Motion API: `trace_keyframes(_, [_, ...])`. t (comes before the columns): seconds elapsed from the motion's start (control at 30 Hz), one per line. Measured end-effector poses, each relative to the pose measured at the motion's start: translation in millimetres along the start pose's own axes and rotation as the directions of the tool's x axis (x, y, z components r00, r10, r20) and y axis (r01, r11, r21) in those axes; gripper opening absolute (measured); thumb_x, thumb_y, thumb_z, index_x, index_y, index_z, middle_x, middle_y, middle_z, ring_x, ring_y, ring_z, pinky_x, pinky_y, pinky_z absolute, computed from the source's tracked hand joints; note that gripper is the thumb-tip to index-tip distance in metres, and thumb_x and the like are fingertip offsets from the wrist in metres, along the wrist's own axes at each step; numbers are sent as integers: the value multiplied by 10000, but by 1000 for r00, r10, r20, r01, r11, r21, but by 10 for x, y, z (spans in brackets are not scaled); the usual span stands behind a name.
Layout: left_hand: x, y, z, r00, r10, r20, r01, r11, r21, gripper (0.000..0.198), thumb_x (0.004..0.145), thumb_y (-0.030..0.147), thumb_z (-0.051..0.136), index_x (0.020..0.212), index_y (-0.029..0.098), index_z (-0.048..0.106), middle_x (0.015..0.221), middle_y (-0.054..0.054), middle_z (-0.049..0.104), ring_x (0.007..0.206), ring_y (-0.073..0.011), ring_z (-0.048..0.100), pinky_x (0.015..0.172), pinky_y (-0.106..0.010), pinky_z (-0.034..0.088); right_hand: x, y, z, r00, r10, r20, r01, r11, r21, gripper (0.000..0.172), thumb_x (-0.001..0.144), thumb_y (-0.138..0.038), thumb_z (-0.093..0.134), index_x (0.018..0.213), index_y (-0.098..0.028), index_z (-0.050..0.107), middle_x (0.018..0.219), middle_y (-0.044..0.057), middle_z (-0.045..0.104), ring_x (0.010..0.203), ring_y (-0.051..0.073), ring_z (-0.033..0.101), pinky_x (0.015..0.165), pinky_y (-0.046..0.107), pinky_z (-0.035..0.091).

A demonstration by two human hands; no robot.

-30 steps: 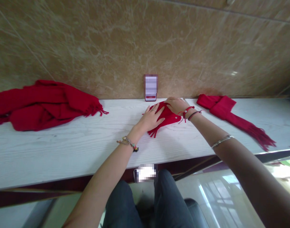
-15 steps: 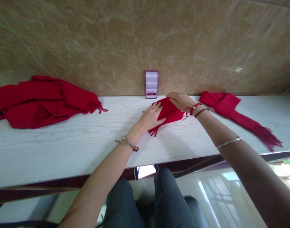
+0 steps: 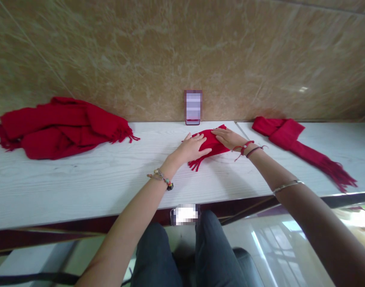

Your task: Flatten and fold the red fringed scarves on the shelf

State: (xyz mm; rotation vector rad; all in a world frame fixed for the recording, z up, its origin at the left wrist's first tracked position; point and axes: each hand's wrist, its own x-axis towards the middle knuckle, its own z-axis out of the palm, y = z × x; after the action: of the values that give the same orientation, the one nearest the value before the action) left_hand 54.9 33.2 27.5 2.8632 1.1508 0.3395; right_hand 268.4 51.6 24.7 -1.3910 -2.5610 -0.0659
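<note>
A folded red scarf (image 3: 211, 140) with fringe at its near left end lies on the white wood-grain table in front of me. My left hand (image 3: 193, 148) rests on the scarf's left part with its fingers spread. On the right part lies my right hand (image 3: 230, 138), palm down, fingers stretched out flat. Both hands press on the cloth without gripping it, and they hide portions of it. Another red scarf (image 3: 290, 135), partly folded, with a fringed tail, is to the right of my right hand.
A larger crumpled red scarf (image 3: 62, 129) lies at the left of the table (image 3: 80, 187). One phone (image 3: 193, 107) leans on the marble wall (image 3: 125, 52) behind the table. A bright-screened device (image 3: 185, 215) sits below the front edge, by my knees.
My right hand has come down and slightly nearer onto the folded scarf, flattening it. The left hand stays on the scarf's left part. The view has shifted slightly.
</note>
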Motion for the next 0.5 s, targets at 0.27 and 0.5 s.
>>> trace_keyframes(0.27, [398,117,-241,974,-149,-169,158,987,43,426,936,207,271,1258,68,513,1437,-156,377,1356,-268,289,1113,-497,187,223,-15,-228,990,134,-32,-138,982,-131,477,912,-338,352,1337,-152,460,1434,131,393,1349,304,292,1042,571,304])
trace_keyframes(0.5, [427,216,101,984,-171,39,170,985,29,562,944,356,282,1406,37,299,1490,-175,250,1388,-288,193,1123,-442,197,60,124,131,986,162,-28,-164,984,-71,465,918,-265,291,1327,-134,467,1387,106,465,1322,238,359,1092,448,308])
